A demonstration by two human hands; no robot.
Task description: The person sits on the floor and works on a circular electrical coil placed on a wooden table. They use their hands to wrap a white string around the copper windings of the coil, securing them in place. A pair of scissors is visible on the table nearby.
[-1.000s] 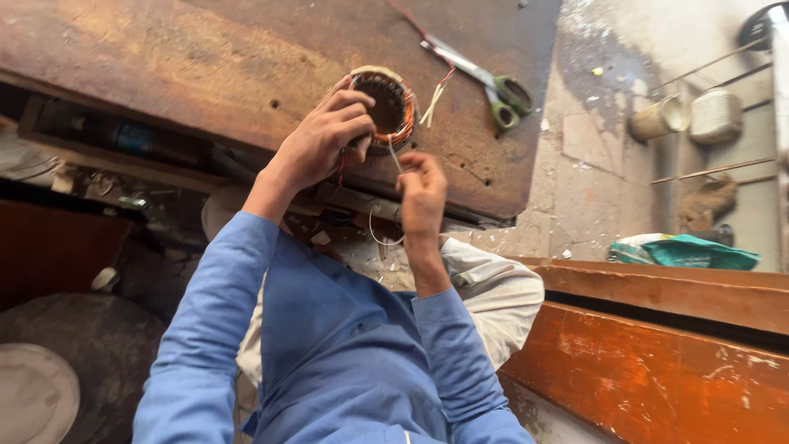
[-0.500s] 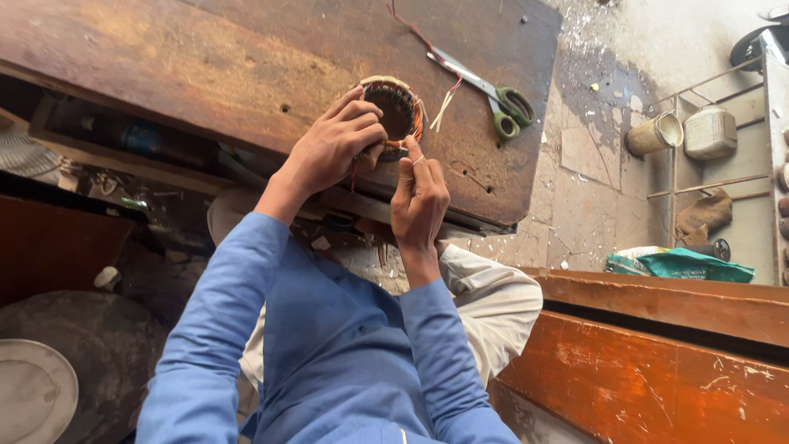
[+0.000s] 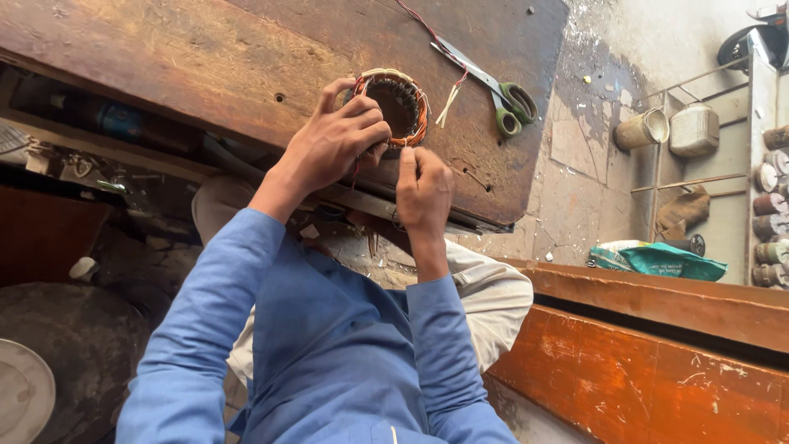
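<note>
On the brown wooden bench [image 3: 205,57], worn and scratched, sits a round motor ring [image 3: 396,105] wound with copper wire. It lies near the bench's front edge, a bit right of the middle. The left hand [image 3: 333,144] is curled over the ring's left side, fingers bent round its rim, gripping it. The right hand [image 3: 423,189] is just under the ring, fingers pinched shut at its lower edge; what it pinches is too small to tell.

Scissors with green handles [image 3: 501,94] lie just right of the ring, near the bench's right edge, and a thin red wire [image 3: 427,29] runs past them. Most of the bench to the left of the ring is bare wood.

Past the right edge is a grey stone floor [image 3: 592,164] with two dusty tins [image 3: 670,130] on it. A green bag [image 3: 666,261] rests on an orange wooden plank [image 3: 657,378] at the lower right. Blue sleeves [image 3: 329,345] fill the bottom of the view.
</note>
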